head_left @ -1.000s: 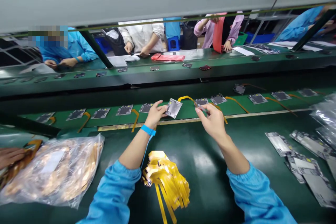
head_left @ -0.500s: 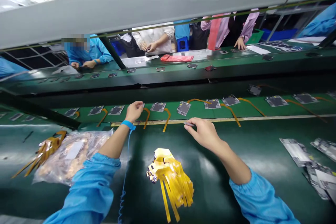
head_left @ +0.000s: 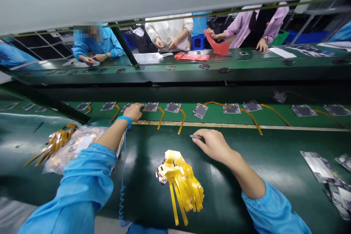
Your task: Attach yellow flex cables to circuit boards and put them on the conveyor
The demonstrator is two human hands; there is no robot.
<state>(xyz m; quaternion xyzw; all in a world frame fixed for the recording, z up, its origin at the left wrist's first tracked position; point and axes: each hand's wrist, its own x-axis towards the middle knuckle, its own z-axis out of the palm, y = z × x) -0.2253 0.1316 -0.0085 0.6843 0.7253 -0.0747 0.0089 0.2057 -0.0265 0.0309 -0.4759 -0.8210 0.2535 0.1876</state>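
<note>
Left hand at a circuit board on the green belt, fingers half-bent, any hold hidden; right hand nearly closed, pinching a slim grey tool.
A hasty left sweep could shove the neighbouring board or tug its orange flex cable; farther right, a loose pinch could drop the tool onto the surface.

Left hand has shifted leftward; its circuit board lies released.
</note>
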